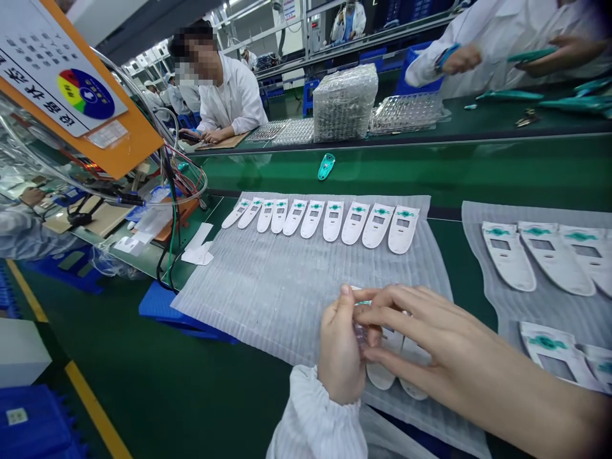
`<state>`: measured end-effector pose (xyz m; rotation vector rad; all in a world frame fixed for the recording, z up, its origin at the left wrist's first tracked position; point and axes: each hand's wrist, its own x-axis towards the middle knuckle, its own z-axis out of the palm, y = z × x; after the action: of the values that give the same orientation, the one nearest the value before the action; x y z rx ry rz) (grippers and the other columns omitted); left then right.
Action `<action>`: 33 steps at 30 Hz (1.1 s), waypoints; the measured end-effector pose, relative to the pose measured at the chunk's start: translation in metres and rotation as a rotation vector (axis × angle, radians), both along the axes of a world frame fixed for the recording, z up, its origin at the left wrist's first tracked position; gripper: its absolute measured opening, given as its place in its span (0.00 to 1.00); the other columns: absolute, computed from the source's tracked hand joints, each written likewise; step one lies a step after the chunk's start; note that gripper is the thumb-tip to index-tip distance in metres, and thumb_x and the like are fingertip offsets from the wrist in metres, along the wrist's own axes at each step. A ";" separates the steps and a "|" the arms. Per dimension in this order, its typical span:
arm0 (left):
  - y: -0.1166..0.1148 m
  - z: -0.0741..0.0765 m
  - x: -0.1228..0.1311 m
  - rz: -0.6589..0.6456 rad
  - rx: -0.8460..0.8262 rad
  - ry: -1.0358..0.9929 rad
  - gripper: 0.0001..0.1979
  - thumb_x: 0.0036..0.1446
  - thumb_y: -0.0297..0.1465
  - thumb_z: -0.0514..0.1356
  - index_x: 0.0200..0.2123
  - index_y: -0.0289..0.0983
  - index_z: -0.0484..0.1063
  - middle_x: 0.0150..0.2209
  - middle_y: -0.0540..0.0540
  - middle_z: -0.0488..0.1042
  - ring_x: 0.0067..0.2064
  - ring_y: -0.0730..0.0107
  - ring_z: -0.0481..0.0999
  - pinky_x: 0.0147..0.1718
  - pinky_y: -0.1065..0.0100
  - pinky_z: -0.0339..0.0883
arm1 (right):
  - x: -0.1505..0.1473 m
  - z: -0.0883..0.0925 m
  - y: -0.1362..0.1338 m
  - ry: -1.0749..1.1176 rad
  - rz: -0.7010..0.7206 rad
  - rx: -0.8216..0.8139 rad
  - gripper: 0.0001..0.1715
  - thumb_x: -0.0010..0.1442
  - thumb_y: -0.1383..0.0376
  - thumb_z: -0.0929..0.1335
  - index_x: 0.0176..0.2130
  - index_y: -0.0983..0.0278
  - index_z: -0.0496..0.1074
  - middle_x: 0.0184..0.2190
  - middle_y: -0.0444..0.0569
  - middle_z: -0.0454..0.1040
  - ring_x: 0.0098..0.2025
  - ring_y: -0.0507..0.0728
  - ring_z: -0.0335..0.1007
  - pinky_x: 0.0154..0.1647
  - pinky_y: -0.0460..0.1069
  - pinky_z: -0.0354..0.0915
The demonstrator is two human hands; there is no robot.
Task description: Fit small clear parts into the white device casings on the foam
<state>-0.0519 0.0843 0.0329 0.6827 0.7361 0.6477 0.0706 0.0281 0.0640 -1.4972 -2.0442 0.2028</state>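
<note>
The left hand point(340, 347) and the right hand point(454, 341) meet low in the view, their fingers narrowly closed around a small clear plastic piece point(361, 335) with a hint of green at its top edge; its exact shape is hidden by the fingers. The left hand, in a ruffled white cuff point(315, 414), stands upright with its thumb raised, while the right hand reaches in from the right. Just under them lie two white oblong plastic covers point(382, 376), partly hidden, on a ribbed translucent foam sheet point(268, 299). Farther along that sheet runs a neat row of white tapered covers point(333, 220) with green marks and small grey windows. A second foam sheet point(540, 306) to the right carries larger white covers point(509, 256). Both sheets rest on a long green desk point(478, 172), and a small teal plastic part point(326, 166) lies beyond them. A co-worker in a white coat point(229, 95) sits across the desk.
</note>
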 end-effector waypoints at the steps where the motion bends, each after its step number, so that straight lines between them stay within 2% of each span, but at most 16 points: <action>1: -0.002 0.000 0.003 0.010 0.007 -0.008 0.30 0.60 0.54 0.56 0.38 0.29 0.74 0.14 0.55 0.58 0.16 0.80 0.51 0.15 0.75 0.43 | -0.001 -0.001 -0.001 -0.021 -0.007 0.012 0.11 0.66 0.60 0.64 0.41 0.59 0.74 0.39 0.51 0.75 0.37 0.58 0.72 0.33 0.52 0.69; 6: -0.012 0.004 0.007 0.034 -0.018 -0.027 0.28 0.56 0.54 0.61 0.27 0.33 0.69 0.17 0.55 0.59 0.18 0.83 0.54 0.16 0.78 0.46 | 0.000 -0.003 -0.007 -0.127 0.009 0.056 0.14 0.68 0.63 0.62 0.35 0.60 0.75 0.33 0.49 0.74 0.34 0.57 0.69 0.33 0.52 0.65; 10: -0.016 0.006 0.008 -0.022 -0.108 -0.051 0.28 0.52 0.54 0.65 0.23 0.36 0.62 0.15 0.58 0.55 0.15 0.85 0.47 0.13 0.77 0.38 | 0.003 -0.001 -0.013 -0.107 0.042 0.093 0.21 0.70 0.63 0.60 0.32 0.58 0.77 0.34 0.47 0.76 0.35 0.56 0.70 0.35 0.53 0.65; 13: -0.017 0.001 0.010 -0.109 -0.271 -0.117 0.24 0.56 0.49 0.64 0.25 0.36 0.63 0.14 0.59 0.53 0.14 0.86 0.44 0.12 0.77 0.33 | 0.008 0.003 -0.016 0.040 0.029 0.035 0.22 0.70 0.62 0.60 0.31 0.57 0.78 0.33 0.46 0.78 0.35 0.56 0.72 0.33 0.52 0.67; 16: -0.021 -0.003 0.010 -0.196 -0.338 -0.145 0.24 0.60 0.47 0.60 0.23 0.35 0.63 0.14 0.55 0.57 0.13 0.86 0.44 0.12 0.76 0.30 | 0.019 0.007 -0.017 0.315 -0.048 -0.134 0.17 0.67 0.58 0.63 0.34 0.56 0.80 0.31 0.45 0.79 0.34 0.56 0.75 0.32 0.50 0.70; 19: -0.030 0.000 0.005 -0.192 -0.182 -0.164 0.23 0.55 0.48 0.65 0.24 0.34 0.64 0.14 0.56 0.59 0.13 0.86 0.43 0.11 0.77 0.32 | 0.029 0.008 -0.021 0.530 -0.139 -0.270 0.13 0.62 0.53 0.68 0.35 0.57 0.80 0.31 0.45 0.80 0.33 0.56 0.76 0.33 0.49 0.71; 21: -0.039 0.006 0.000 -0.177 -0.057 -0.169 0.23 0.51 0.48 0.68 0.26 0.36 0.64 0.13 0.59 0.56 0.13 0.86 0.42 0.11 0.77 0.33 | 0.032 0.008 -0.028 0.588 -0.183 -0.263 0.14 0.60 0.51 0.70 0.33 0.58 0.79 0.29 0.45 0.79 0.31 0.56 0.75 0.33 0.49 0.71; 23: -0.048 0.013 -0.004 -0.182 0.031 -0.141 0.23 0.51 0.49 0.68 0.29 0.36 0.65 0.13 0.61 0.54 0.13 0.85 0.42 0.12 0.77 0.35 | 0.033 0.008 -0.036 0.587 -0.199 -0.202 0.15 0.59 0.50 0.71 0.32 0.58 0.78 0.30 0.46 0.78 0.32 0.56 0.74 0.33 0.49 0.71; 26: -0.062 0.022 -0.008 -0.181 0.168 -0.046 0.22 0.56 0.49 0.63 0.34 0.35 0.68 0.13 0.60 0.54 0.14 0.83 0.44 0.13 0.75 0.38 | 0.031 0.011 -0.049 0.499 -0.173 -0.079 0.17 0.61 0.50 0.69 0.31 0.59 0.77 0.33 0.48 0.78 0.34 0.57 0.73 0.34 0.50 0.70; 30: -0.079 0.027 -0.010 -0.128 0.513 0.231 0.17 0.66 0.43 0.54 0.40 0.34 0.73 0.15 0.58 0.54 0.17 0.78 0.50 0.18 0.73 0.46 | 0.030 0.015 -0.065 0.226 -0.147 0.127 0.16 0.67 0.54 0.64 0.33 0.59 0.76 0.33 0.49 0.76 0.34 0.56 0.72 0.32 0.50 0.67; 33: -0.087 0.028 -0.011 -0.096 0.829 0.460 0.16 0.70 0.36 0.48 0.44 0.37 0.74 0.23 0.51 0.68 0.26 0.71 0.67 0.27 0.70 0.59 | 0.031 0.012 -0.076 0.039 -0.141 0.226 0.16 0.68 0.59 0.62 0.35 0.59 0.75 0.34 0.49 0.75 0.34 0.56 0.72 0.32 0.51 0.65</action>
<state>-0.0632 -0.0031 0.0604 1.6592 0.8408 0.7117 0.1013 -0.0479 0.0763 -1.4754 -1.8538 -0.0538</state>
